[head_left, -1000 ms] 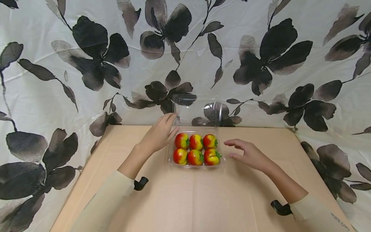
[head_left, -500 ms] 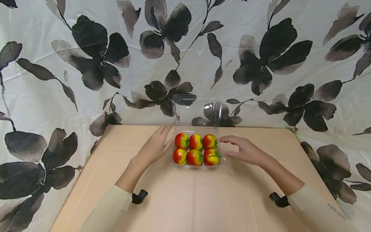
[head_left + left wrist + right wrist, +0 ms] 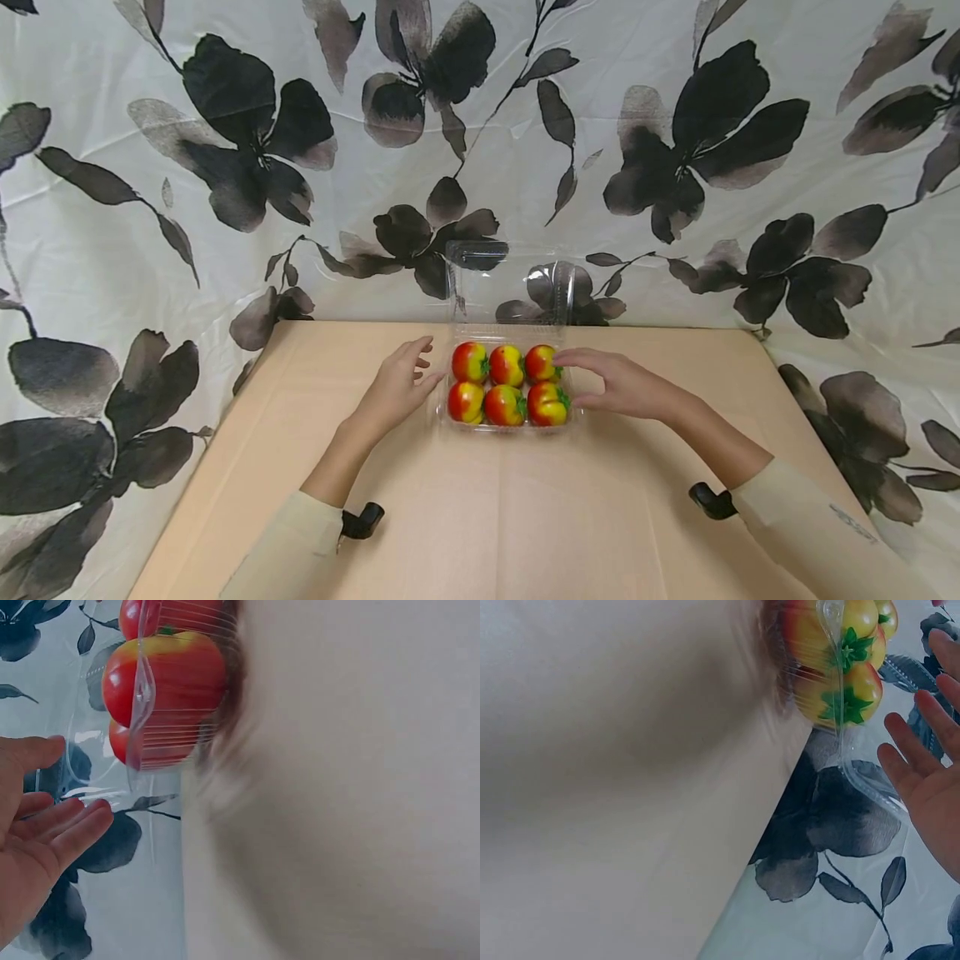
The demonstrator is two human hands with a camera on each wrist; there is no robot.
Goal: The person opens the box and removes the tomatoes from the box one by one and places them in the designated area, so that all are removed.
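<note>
A clear plastic clamshell container [image 3: 510,429] stands on the board with its lid [image 3: 510,287] raised at the back. In it sit several red-and-yellow fruits [image 3: 506,406] with green leafy tops, in two rows. My left hand [image 3: 393,387] is a little left of the container, apart from it, its fingers loosely bent and holding nothing. At the right side, my right hand [image 3: 622,383] reaches over the container's edge, index fingertip by the back right fruit [image 3: 540,363]. Whether that fingertip touches the fruit I cannot tell. In the right wrist view its fingers [image 3: 915,746] are extended and spread.
A tan board [image 3: 495,517] lies under everything. White cloth with dark flowers [image 3: 525,142] hangs behind it and shows at both sides. A black wrist device [image 3: 362,522] is at the left cuff, another black device [image 3: 712,501] at the right.
My left hand has come away from beside the lid, moving left and toward me. My right hand has moved left, from beside the container to over its right edge.
</note>
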